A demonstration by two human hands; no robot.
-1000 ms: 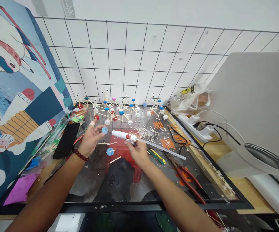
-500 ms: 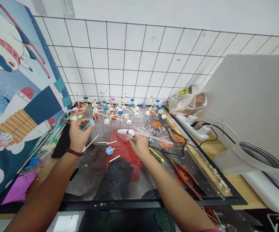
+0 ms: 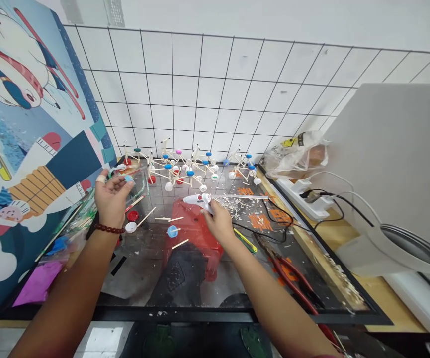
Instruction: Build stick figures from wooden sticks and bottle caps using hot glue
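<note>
My left hand (image 3: 113, 201), wearing a dark red bead bracelet, is raised at the left. Thumb and fingers pinch a small light-blue piece (image 3: 128, 178); its exact kind is unclear. My right hand (image 3: 218, 223) grips a white hot glue gun (image 3: 197, 199) with its nozzle pointing left. A clear glue stick (image 3: 240, 197) extends from its back. On the table between the hands lies a light-blue bottle cap (image 3: 172, 231) with a short wooden stick on it. Loose sticks (image 3: 180, 244) lie around it. A white cap (image 3: 130, 227) and a red cap (image 3: 132, 216) are near my left wrist.
Several stick figures with coloured caps (image 3: 190, 173) stand along the back by the tiled wall. Red-handled pliers (image 3: 293, 283) and a yellow-green utility knife (image 3: 245, 240) lie at the right, near a black cord and a power strip (image 3: 304, 199). A pink packet (image 3: 38, 283) is at left.
My left hand has moved left with the light-blue piece, uncovering the red and white caps. My right hand still holds the glue gun; the glue stick now looks more level. The view has shifted slightly.
</note>
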